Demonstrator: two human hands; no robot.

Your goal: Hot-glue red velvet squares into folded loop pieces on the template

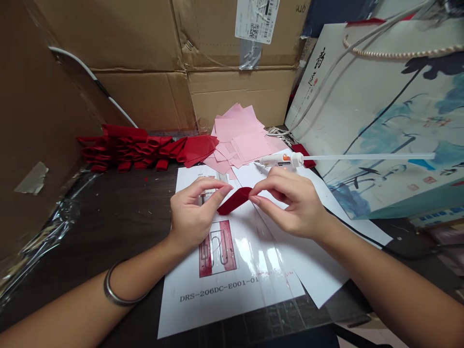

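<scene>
A small folded red fabric piece (235,201) is held above a printed white sheet (250,295). The fingers of my right hand (290,203) pinch its right end. At its left side is my left hand (197,205), thumb and index finger closed together at the piece's upper left edge; what lies between those fingertips is too small to make out. Behind my right hand lies a white glue gun (281,159) with a long clear stick pointing right.
Folded red pieces (145,149) are heaped at the back left, beside pink paper squares (242,133). Metal clips (284,136) lie behind the glue gun. Cardboard (239,96) stands behind, and a painted white bag (391,111) rises on the right. A grey cable (344,63) hangs there.
</scene>
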